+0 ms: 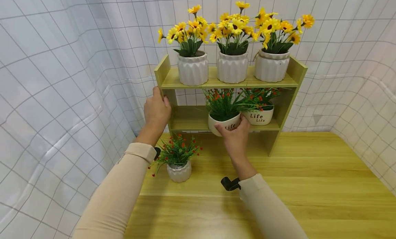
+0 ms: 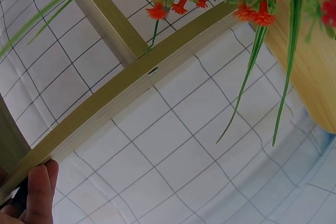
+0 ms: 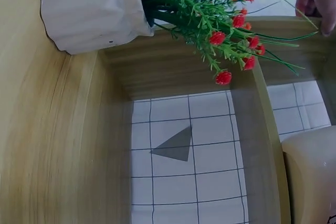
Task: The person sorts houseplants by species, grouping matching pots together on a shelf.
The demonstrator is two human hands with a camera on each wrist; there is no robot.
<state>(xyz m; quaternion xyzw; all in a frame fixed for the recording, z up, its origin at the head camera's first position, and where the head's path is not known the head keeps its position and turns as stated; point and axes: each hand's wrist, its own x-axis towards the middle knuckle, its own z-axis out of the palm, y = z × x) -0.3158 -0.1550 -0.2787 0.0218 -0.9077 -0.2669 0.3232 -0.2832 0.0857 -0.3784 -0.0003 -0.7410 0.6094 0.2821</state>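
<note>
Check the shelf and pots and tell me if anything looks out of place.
One red-flowered pot is tilted at the front edge of the lower shelf, gripped by the right hand, while its neighbour stands upright. Another small pot stands alone on the table.

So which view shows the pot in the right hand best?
The head view: the whole pot shows at the lower shelf's edge, right hand gripping it. The right wrist view may show only an unidentifiable sliver; the left wrist only red flowers.
</note>
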